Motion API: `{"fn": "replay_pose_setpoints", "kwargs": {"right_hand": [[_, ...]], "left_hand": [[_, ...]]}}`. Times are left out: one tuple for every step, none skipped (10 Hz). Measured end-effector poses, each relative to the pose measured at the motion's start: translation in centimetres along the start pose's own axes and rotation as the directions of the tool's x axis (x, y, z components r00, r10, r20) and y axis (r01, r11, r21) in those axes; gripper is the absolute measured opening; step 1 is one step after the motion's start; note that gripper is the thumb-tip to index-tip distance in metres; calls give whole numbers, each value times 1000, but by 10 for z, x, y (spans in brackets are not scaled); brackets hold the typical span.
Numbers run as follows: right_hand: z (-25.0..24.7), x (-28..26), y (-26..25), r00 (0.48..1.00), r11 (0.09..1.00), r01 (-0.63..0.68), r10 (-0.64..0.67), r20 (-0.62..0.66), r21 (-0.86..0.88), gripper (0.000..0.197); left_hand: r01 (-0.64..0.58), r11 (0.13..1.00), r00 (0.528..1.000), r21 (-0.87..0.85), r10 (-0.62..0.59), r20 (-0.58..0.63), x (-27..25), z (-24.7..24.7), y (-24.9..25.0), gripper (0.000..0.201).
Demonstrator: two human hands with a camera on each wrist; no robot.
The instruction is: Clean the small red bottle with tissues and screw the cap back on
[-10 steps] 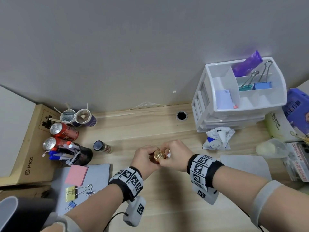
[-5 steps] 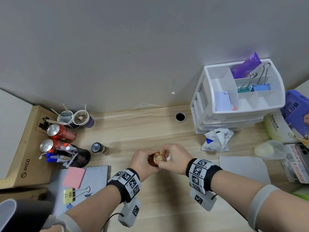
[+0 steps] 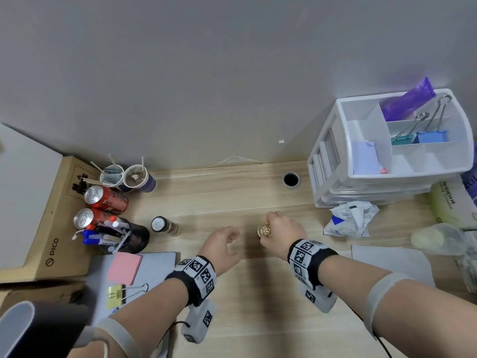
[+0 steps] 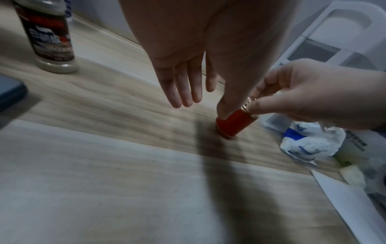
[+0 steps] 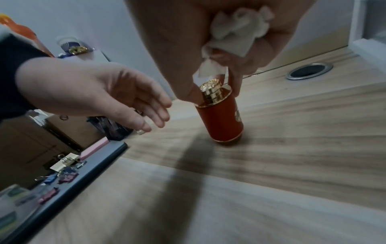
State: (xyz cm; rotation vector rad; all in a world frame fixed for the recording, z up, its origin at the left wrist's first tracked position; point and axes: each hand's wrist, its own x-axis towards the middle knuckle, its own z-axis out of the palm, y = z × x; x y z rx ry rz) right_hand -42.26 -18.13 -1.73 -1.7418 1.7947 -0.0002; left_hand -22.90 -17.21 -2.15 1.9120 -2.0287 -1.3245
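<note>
The small red bottle (image 5: 221, 122) stands on the wooden desk (image 3: 258, 293) with its gold cap (image 5: 211, 90) on. My right hand (image 3: 268, 233) pinches the bottle's top rim between thumb and a finger, from above. A crumpled white tissue (image 5: 236, 34) is bunched in that hand's palm. In the head view only the gold cap (image 3: 265, 229) shows under the right hand. My left hand (image 3: 227, 241) hovers left of the bottle with relaxed, straight fingers (image 5: 158, 113) and holds nothing. The left wrist view shows the red bottle (image 4: 236, 123) just beyond the left thumb.
A white drawer organiser (image 3: 387, 177) stands at the back right, with a crumpled white-and-blue wrapper (image 3: 348, 220) before it. A dark jar (image 3: 165, 226), pen cup (image 3: 129, 236) and red cans (image 3: 105, 197) crowd the left. A grey notebook (image 3: 154, 262) lies front left, a white sheet (image 3: 387, 259) right.
My left hand has let go of the bottle and drawn away to the left, fingers straightened. The right hand keeps hold of the bottle's top and has shifted slightly right.
</note>
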Motion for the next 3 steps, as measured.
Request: {"fn": "replay_pose_setpoints", "kwargs": {"right_hand": [[5, 5, 7, 1000, 999, 1, -2, -23, -33, 27], [4, 4, 7, 1000, 999, 8, -10, -29, -52, 25], [2, 4, 10, 999, 1000, 1, -3, -50, -28, 30]], "left_hand": [[70, 998, 997, -5, -69, 37, 2, -6, -15, 36], [124, 992, 989, -22, -121, 82, 2, -12, -23, 25], [168, 984, 982, -57, -161, 100, 2, -16, -28, 21]]}}
